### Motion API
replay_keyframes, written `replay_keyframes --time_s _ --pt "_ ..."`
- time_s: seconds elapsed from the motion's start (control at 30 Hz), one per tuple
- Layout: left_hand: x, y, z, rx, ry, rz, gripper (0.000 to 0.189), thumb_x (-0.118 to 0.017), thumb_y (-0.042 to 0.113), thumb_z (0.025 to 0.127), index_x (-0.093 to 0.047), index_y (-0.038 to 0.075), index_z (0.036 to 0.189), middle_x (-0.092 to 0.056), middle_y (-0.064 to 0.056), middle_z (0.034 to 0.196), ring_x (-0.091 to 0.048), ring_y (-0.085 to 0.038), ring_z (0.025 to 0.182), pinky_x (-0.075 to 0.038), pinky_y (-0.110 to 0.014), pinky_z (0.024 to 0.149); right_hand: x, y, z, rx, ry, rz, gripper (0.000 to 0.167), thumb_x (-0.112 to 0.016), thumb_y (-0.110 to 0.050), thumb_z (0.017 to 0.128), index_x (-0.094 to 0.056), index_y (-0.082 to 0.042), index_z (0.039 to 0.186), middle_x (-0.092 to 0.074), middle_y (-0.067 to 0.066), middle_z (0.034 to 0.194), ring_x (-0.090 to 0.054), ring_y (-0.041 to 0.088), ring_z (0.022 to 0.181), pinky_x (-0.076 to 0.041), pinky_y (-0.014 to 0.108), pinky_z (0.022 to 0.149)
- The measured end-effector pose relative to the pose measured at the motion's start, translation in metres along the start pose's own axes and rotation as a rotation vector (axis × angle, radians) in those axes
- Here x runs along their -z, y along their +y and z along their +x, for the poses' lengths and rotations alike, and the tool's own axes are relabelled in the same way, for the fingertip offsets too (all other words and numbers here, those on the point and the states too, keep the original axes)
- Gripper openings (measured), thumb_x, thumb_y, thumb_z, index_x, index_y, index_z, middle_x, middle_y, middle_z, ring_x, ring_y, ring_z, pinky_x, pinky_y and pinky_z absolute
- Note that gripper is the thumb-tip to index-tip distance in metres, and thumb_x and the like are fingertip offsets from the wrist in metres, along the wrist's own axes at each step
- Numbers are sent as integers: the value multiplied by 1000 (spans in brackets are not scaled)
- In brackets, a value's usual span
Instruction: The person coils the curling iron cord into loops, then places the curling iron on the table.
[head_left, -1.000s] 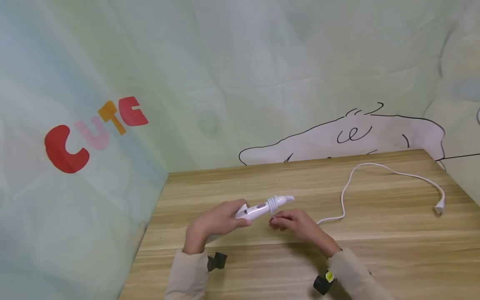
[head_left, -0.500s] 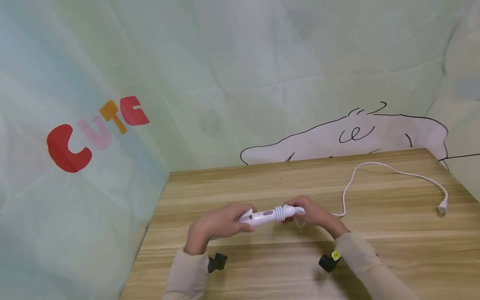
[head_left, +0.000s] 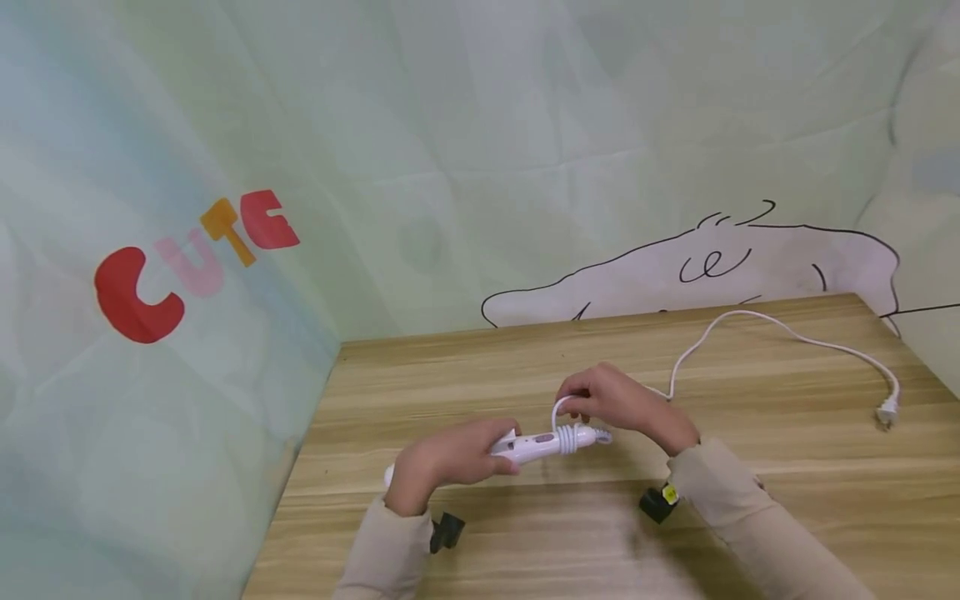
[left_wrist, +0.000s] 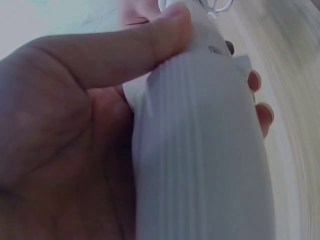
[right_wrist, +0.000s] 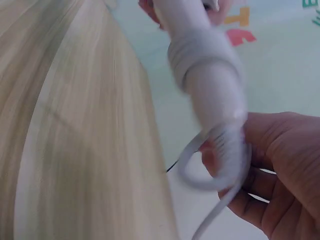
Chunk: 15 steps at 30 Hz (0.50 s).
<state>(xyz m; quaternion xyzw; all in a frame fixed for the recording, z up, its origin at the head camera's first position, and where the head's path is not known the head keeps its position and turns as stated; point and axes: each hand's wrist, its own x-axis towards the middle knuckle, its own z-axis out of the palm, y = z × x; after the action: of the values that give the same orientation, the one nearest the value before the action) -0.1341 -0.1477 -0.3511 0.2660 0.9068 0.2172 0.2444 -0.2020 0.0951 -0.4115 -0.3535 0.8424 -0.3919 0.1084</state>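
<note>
My left hand (head_left: pixel 461 454) grips the middle of a white hair iron (head_left: pixel 531 448), held tilted over the table with its handle end pointing right. In the left wrist view the thumb lies along the ridged white body (left_wrist: pixel 200 150), with fingertips showing on the far side. Several turns of white cord (head_left: pixel 567 438) are wound around the handle near its end. Just above these turns, my right hand (head_left: pixel 617 400) pinches the running cord between thumb and fingers. The right wrist view shows the handle end (right_wrist: pixel 217 95) and a cord loop beside that hand.
The wooden table (head_left: pixel 375 375) carries the rest of the cord (head_left: pixel 787 327), curving back and right to a two-prong plug (head_left: pixel 887 411). A printed cloth backdrop (head_left: pixel 450 167) stands behind and to the left. A black wrist camera (head_left: pixel 658 504) hangs under the right sleeve.
My right hand has gone from below the handle, round behind its end, to above it, carrying the cord around. The hair iron has shifted slightly right and down; the loose cord has been drawn in.
</note>
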Motion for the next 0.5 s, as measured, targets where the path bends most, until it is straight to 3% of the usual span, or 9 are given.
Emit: replay_keyframes --time_s 0.13,0.23,0.37,0.5 --pt "-2 -1 3 27 13 41 18 -67 22 88 -56 14 100 -59 2 89 -52 -11 76 -43 -28 70 1 -17 0 36 44 -179 7 -66 -18 90 -71 -15 85 -68 -5 75 -55 1 64 -47 21 59" --pt "-4 -2 5 56 25 51 18 -67 22 88 -56 13 99 -59 1 88 -52 -12 75 -43 -29 69 -1 -30 -2 19 78 -275 7 -68 -19 88 -71 -16 83 -67 -9 75 -53 0 63 -45 20 59" --pt "-4 -3 7 92 43 33 18 -67 21 89 -56 12 99 -58 0 86 -51 -14 73 -42 -30 67 -5 -45 -6 -73 95 -306 8 -68 -20 87 -70 -15 81 -64 -9 71 -51 2 59 -43 21 55" --pt "-3 -5 7 102 49 -3 17 -65 21 90 -55 12 100 -56 -1 85 -50 -15 72 -41 -31 66 -12 -57 -12 -168 108 -257 12 -67 -21 88 -67 -14 79 -60 -8 64 -49 5 54 -41 23 50"
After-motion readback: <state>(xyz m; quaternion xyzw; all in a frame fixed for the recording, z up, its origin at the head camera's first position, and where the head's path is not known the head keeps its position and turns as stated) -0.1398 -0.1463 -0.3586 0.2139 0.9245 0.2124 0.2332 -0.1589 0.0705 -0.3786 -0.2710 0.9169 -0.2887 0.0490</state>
